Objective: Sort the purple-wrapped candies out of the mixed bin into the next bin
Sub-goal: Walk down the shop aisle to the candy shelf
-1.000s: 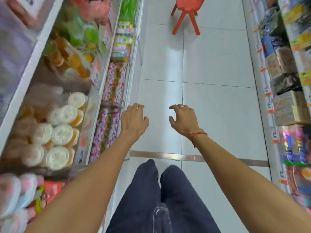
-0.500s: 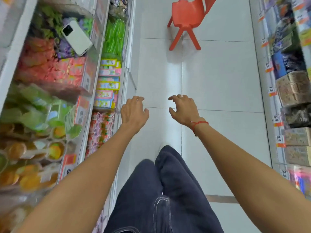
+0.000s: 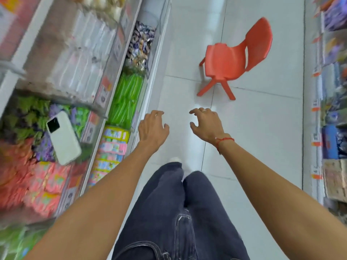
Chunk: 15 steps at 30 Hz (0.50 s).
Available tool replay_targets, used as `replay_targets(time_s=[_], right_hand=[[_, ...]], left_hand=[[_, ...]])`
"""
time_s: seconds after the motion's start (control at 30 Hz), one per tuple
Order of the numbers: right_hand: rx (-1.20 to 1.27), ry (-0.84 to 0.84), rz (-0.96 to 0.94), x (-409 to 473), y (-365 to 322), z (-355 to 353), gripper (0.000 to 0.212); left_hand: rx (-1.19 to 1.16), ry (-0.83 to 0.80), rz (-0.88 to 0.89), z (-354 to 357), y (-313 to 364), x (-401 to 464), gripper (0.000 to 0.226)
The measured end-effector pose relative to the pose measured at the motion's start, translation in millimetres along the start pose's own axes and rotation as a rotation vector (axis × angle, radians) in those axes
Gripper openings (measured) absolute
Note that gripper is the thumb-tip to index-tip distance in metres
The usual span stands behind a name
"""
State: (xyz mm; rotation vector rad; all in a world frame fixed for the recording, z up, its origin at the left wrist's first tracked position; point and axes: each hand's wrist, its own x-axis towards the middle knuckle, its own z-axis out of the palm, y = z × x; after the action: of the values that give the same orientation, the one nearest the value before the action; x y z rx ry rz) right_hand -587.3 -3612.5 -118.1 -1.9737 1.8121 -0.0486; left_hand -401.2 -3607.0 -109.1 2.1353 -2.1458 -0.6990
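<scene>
No label is sharp enough to read; the purple and green wrapped candies point(image 3: 28, 117) fill a shelf bin far left of the left hand point(image 3: 152, 128), which, like the right hand point(image 3: 206, 124), hangs apart, loosely curled, holding nothing.

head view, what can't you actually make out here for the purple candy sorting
- Mixed bin, head view: motion blur and the white phone lying on it hide which candies are purple-wrapped.
- Next bin: blur leaves it unclear which one it is.
- Price tags: too blurred to read.
- Left hand and right hand: palms face down, hidden; both look empty.
</scene>
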Motion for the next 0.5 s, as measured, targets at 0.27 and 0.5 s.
replay_targets(time_s=[0.27, 0.5], right_hand=[[-0.080, -0.117, -0.181, 190, 55, -79, 0.042], [-0.253, -0.264, -0.410, 329, 80, -130, 0.044]], left_hand=[[-0.109, 0.077, -0.221, -18, 63, 159, 0.046], [-0.239, 0.144, -0.508, -27, 100, 257, 0.045]])
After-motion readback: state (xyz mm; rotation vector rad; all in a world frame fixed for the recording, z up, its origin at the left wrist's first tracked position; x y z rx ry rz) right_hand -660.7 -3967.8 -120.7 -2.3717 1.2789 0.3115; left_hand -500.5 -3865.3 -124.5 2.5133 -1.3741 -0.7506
